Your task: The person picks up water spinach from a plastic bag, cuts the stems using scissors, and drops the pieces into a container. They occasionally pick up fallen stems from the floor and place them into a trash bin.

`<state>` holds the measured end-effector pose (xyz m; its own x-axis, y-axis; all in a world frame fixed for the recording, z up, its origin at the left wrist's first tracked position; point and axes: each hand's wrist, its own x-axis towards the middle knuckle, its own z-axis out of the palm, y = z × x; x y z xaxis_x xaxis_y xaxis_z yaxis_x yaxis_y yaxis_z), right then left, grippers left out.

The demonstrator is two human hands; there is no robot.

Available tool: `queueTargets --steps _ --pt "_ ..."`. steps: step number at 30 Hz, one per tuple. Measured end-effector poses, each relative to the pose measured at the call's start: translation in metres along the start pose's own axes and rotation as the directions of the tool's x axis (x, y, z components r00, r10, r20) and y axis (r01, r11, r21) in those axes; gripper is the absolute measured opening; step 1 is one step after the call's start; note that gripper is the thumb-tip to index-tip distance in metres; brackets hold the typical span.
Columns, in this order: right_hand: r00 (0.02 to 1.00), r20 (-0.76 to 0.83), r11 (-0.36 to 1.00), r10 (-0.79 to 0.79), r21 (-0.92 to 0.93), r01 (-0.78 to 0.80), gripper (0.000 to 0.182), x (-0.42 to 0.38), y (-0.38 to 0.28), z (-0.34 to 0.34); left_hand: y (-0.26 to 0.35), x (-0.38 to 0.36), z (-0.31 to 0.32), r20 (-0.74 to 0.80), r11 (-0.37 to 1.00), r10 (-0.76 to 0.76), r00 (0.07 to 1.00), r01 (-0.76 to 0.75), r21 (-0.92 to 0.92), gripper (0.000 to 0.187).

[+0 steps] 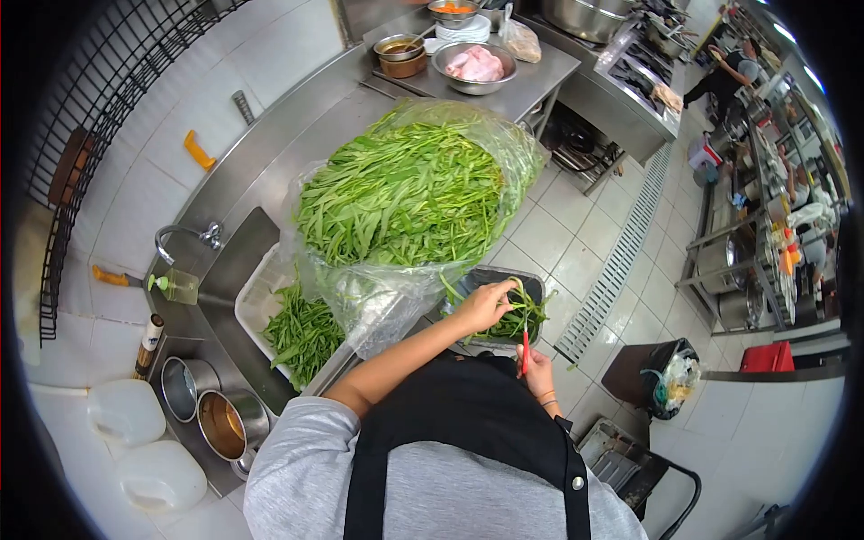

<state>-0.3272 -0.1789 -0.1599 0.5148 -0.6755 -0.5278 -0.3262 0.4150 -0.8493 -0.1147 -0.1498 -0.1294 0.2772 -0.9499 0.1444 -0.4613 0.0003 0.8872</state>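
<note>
My left hand (486,306) is closed on a few leafy green stalks (522,301). Just below and to the right, my right hand (537,373) grips a small red-handled knife (526,353), its thin blade pointing up at the stalks. Under both hands stands a dark bin (533,337) with cut greens inside. Beside my left arm, a big clear plastic bag (360,310) lies open, heaped with leafy greens (405,198). More greens (301,333) lie in a white tub (256,301) in the sink.
Steel sink (256,238) and faucet (184,232) are at left, with metal pots (229,423) and white jugs (126,412) nearer me. A bowl of raw meat (474,67) sits on the back counter. A lined trash bin (643,369) stands right. A person (724,76) is far off.
</note>
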Motion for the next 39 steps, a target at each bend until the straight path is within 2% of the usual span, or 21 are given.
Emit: queueTargets --steps 2,5,8,10,12,15,17,18,20,21,22,23,24,26,28,30,32,33,36,37,39 --pt "1.0 0.015 1.0 0.012 -0.006 -0.012 0.039 0.003 0.006 -0.002 -0.005 -0.003 -0.011 0.031 1.0 -0.023 0.999 0.023 -0.003 0.038" --pt "0.985 0.007 0.984 0.175 0.02 -0.175 0.051 0.007 0.007 -0.005 0.0 -0.004 -0.04 -0.1 0.998 -0.053 0.994 0.056 0.028 0.032" --pt "0.968 0.012 0.965 0.25 -0.08 -0.248 0.053 0.01 0.005 -0.008 0.028 0.004 -0.098 -0.417 0.985 0.113 0.902 -0.046 0.168 0.043" --pt "0.969 0.022 0.967 0.246 -0.072 -0.243 0.055 0.011 -0.001 -0.007 0.045 0.017 -0.147 -0.582 0.982 0.017 0.813 0.097 0.165 0.043" --pt "0.969 0.029 0.968 0.244 -0.061 -0.242 0.056 0.013 -0.002 -0.003 0.042 0.032 -0.192 -0.692 0.904 -0.179 0.699 0.395 0.166 0.03" --pt "0.975 0.037 0.974 0.219 -0.059 -0.216 0.057 0.019 -0.006 0.002 0.013 0.065 -0.23 -0.719 0.827 -0.124 0.684 0.472 0.306 0.023" --pt "0.968 0.029 0.957 0.248 -0.16 -0.24 0.06 0.019 -0.015 0.006 -0.007 0.087 -0.234 -0.649 0.796 0.051 0.759 0.361 0.485 0.021" --pt "0.969 0.028 0.959 0.245 -0.157 -0.237 0.06 0.019 -0.021 0.008 -0.008 0.095 -0.232 -0.648 0.797 0.055 0.76 0.358 0.487 0.021" --pt "0.941 -0.015 0.864 0.338 -0.392 -0.317 0.063 0.017 -0.03 0.01 -0.01 0.11 -0.226 -0.578 0.684 0.029 0.815 0.406 0.606 0.023" --pt "0.941 -0.021 0.864 0.339 -0.388 -0.32 0.063 0.018 -0.021 0.007 -0.01 0.115 -0.226 -0.575 0.674 -0.044 0.817 0.449 0.586 0.022" --pt "0.98 -0.107 0.694 0.165 -0.694 -0.193 0.064 0.019 -0.009 0.003 -0.013 0.116 -0.224 -0.571 0.678 -0.044 0.819 0.444 0.586 0.022" --pt "0.992 -0.121 0.403 -0.033 -0.91 -0.098 0.066 0.023 -0.001 -0.002 -0.015 0.118 -0.226 -0.582 0.715 -0.038 0.812 0.429 0.552 0.021" --pt "0.991 -0.127 0.403 -0.034 -0.909 -0.102 0.066 0.018 -0.008 -0.004 -0.017 0.118 -0.228 -0.591 0.749 -0.035 0.806 0.413 0.518 0.02" --pt "0.988 -0.122 0.623 0.09 -0.768 -0.151 0.07 0.0 -0.041 0.001 -0.017 0.113 -0.227 -0.559 0.788 -0.029 0.829 0.363 0.497 0.021" --pt "0.99 -0.104 0.709 0.099 -0.69 -0.143 0.066 -0.008 -0.053 0.003 -0.02 0.105 -0.221 -0.488 0.884 -0.172 0.856 0.353 0.306 0.024" --pt "0.991 -0.086 0.785 0.104 -0.605 -0.135 0.062 -0.009 -0.055 0.004 -0.021 0.093 -0.21 -0.464 0.9 -0.151 0.873 0.315 0.301 0.028" --pt "0.996 0.013 0.916 0.087 -0.394 -0.075 0.054 -0.004 -0.053 0.006 -0.008 0.075 -0.197 -0.493 0.94 -0.168 0.854 0.289 0.18 0.033" --pt "0.998 0.042 0.933 0.049 -0.358 -0.031 0.048 -0.012 -0.07 0.014 0.01 0.063 -0.192 -0.477 0.926 -0.269 0.837 0.36 0.11 0.039" --pt "0.991 0.127 0.945 -0.036 -0.318 0.075 0.044 0.002 -0.06 0.02 0.005 0.036 -0.176 -0.482 0.927 -0.336 0.809 0.373 -0.021 0.035" --pt "0.991 0.13 0.945 -0.034 -0.319 0.074 0.044 0.002 -0.064 0.025 -0.003 0.031 -0.17 -0.507 0.955 -0.288 0.812 0.285 -0.086 0.027" --pt "0.956 0.293 0.999 -0.022 -0.023 0.03 0.038 0.003 -0.076 0.036 -0.012 0.021 -0.164 -0.512 0.963 -0.269 0.816 0.243 -0.118 0.021"
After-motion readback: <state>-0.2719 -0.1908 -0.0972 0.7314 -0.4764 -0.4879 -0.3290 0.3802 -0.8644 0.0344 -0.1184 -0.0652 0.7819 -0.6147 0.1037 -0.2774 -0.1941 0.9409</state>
